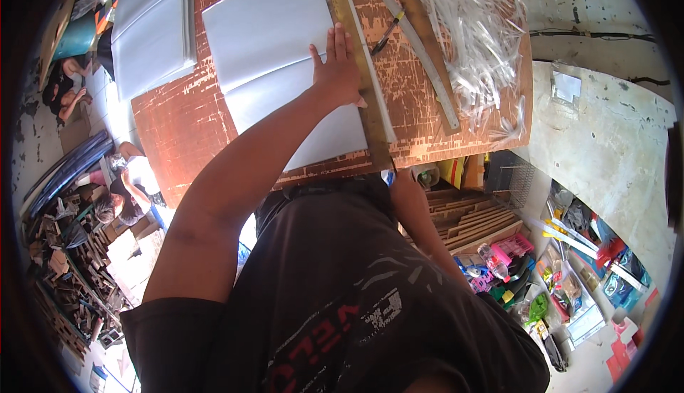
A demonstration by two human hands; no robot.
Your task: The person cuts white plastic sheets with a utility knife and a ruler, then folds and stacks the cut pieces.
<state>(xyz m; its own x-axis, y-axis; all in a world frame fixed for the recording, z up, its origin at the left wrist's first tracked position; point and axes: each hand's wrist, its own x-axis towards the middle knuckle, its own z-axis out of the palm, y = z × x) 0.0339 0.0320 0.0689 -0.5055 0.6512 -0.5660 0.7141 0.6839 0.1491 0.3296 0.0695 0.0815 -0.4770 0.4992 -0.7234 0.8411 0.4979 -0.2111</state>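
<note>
My left hand [338, 69] lies flat, fingers spread, on the right edge of a large white sheet [271, 58]. Its thumb side touches a long yellowish straightedge [370, 101] that runs along that edge. The sheet rests on a worn brown board table [420, 119]. My right forearm [420, 222] reaches up to the near edge of the table, and its hand is hidden there. A small dark cutter or pen [385, 35] lies just right of the straightedge, apart from my fingers.
A second white sheet [153, 29] lies at the table's far left. A grey metal strip [420, 58] and a heap of clear plastic strips [470, 29] cover the right side. Two people [128, 193] sit on the floor at left near wood scraps [64, 279]. Stacked slats [474, 218] sit below the table.
</note>
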